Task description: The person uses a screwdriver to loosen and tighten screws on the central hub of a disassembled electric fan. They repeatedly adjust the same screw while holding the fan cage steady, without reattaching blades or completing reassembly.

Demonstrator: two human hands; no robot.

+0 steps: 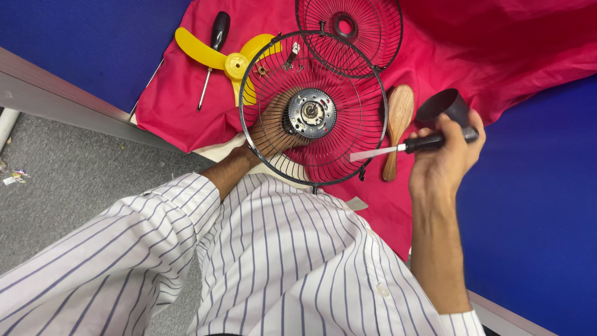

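In the middle of the frame, my left hand (273, 127) grasps the round black wire fan cage with its metal motor (313, 109). My right hand (444, 155), at the right, is clenched around a black-handled screwdriver (413, 145).

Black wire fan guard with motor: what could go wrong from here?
1. The left hand alone holds the black wire fan guard from behind; it could tip or slip.
2. The black-handled screwdriver in the right hand points toward the wires; it may snag.
3. Small hardware on the red cloth could roll away.
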